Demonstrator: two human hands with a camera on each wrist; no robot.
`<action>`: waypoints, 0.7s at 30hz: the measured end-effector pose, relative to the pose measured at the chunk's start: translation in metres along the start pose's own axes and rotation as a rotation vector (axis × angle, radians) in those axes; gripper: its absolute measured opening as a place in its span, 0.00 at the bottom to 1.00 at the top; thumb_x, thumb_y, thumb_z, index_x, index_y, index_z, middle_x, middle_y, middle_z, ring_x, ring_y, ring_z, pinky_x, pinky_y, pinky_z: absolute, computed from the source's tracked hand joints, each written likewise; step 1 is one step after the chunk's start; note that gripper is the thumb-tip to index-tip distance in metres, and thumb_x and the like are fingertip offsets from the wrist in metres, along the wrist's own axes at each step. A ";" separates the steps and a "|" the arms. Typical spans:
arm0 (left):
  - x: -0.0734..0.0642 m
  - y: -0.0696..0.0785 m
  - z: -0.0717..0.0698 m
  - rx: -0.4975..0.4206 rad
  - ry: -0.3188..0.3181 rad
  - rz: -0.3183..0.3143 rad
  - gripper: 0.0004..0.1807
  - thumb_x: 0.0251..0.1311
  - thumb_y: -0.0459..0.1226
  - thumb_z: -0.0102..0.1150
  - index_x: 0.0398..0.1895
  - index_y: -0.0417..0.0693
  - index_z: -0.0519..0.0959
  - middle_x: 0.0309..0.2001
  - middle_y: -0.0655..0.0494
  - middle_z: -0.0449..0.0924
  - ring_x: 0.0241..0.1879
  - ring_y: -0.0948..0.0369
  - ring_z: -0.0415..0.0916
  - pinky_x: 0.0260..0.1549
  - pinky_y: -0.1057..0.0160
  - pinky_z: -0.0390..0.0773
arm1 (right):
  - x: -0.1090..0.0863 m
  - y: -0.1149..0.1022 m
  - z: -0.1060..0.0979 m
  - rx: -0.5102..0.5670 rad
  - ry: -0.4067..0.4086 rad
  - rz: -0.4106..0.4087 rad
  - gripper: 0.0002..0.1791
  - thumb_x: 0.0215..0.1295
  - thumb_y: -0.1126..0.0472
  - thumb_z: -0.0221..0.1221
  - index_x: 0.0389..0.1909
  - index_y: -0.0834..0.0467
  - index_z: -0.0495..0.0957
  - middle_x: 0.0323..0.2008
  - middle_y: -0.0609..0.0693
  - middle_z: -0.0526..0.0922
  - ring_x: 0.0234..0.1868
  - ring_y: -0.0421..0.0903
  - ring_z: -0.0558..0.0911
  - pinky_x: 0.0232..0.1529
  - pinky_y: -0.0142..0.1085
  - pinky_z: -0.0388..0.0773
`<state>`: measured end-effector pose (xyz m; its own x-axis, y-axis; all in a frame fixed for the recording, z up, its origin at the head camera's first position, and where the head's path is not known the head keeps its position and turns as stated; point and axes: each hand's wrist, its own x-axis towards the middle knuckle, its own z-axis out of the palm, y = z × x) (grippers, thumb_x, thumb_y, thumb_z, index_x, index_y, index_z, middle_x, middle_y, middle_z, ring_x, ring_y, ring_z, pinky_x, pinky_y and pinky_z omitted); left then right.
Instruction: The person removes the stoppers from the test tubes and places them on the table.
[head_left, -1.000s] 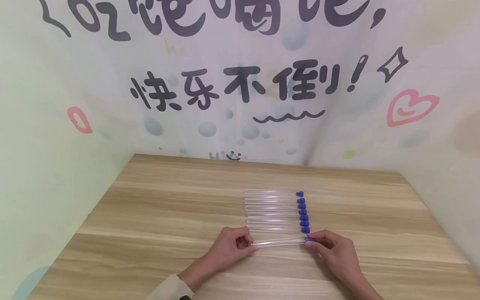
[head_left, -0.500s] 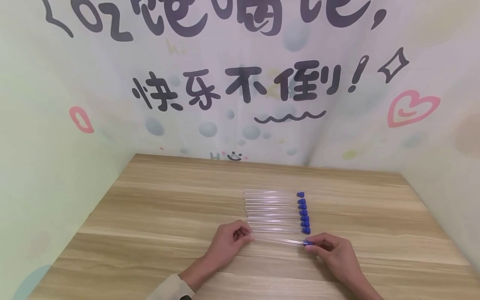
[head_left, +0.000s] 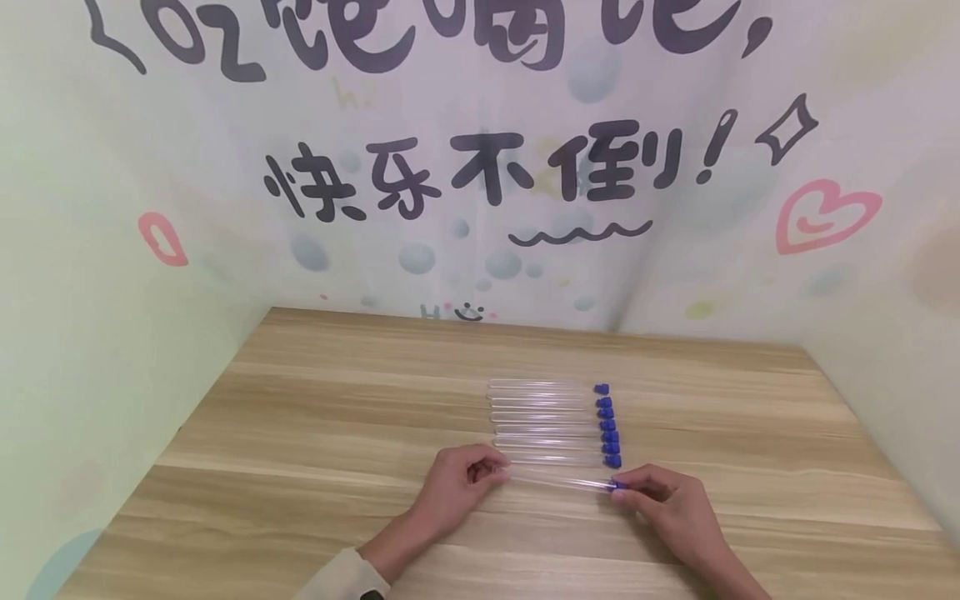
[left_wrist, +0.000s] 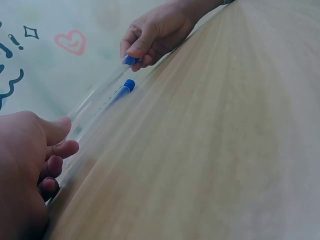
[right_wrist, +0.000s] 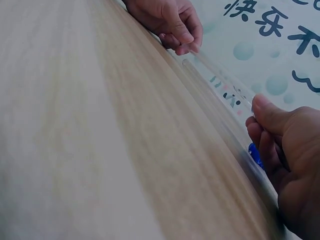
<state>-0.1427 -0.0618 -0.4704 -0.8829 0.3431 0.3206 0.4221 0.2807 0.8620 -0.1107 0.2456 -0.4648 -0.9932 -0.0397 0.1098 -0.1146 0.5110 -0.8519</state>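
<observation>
In the head view my left hand pinches the left end of a clear test tube between thumb and fingers. My right hand pinches the blue cap at its other end. The tube lies nearly level between the hands, just in front of a row of similar clear tubes. Both wrist views show it held above the tabletop. From the left wrist view, another capped tube lies below it. My right fingers partly hide the held cap.
Several blue caps line up at the right ends of the row on the wood-grain table. A pale printed curtain with dark characters closes off the back. Pale walls stand on both sides.
The tube's left end has shifted slightly away from the person with my left hand. Its capped end has come a little nearer, so the tube's slant has reversed. Both hands keep their grip.
</observation>
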 end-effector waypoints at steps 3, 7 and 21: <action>0.000 0.000 0.000 0.014 -0.021 -0.008 0.07 0.55 0.36 0.67 0.36 0.44 0.84 0.23 0.64 0.76 0.22 0.69 0.67 0.20 0.72 0.70 | 0.001 0.000 0.000 -0.022 0.021 0.008 0.09 0.48 0.56 0.72 0.31 0.50 0.85 0.30 0.41 0.86 0.32 0.40 0.83 0.31 0.31 0.77; 0.000 -0.001 0.000 0.028 -0.035 -0.006 0.07 0.54 0.35 0.68 0.36 0.44 0.84 0.24 0.65 0.76 0.23 0.69 0.68 0.21 0.72 0.71 | 0.001 0.001 0.001 -0.036 0.030 0.011 0.09 0.48 0.57 0.72 0.31 0.50 0.85 0.30 0.40 0.86 0.32 0.40 0.83 0.32 0.32 0.78; 0.002 -0.002 0.002 0.092 -0.048 0.018 0.06 0.52 0.31 0.69 0.34 0.47 0.85 0.27 0.64 0.75 0.26 0.68 0.69 0.25 0.71 0.72 | 0.005 0.004 0.002 -0.067 0.030 -0.078 0.09 0.48 0.60 0.72 0.31 0.48 0.85 0.30 0.38 0.85 0.32 0.38 0.83 0.33 0.31 0.79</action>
<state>-0.1450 -0.0602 -0.4724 -0.8652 0.3906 0.3143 0.4564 0.3543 0.8162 -0.1160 0.2462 -0.4686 -0.9801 -0.0559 0.1904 -0.1883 0.5640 -0.8040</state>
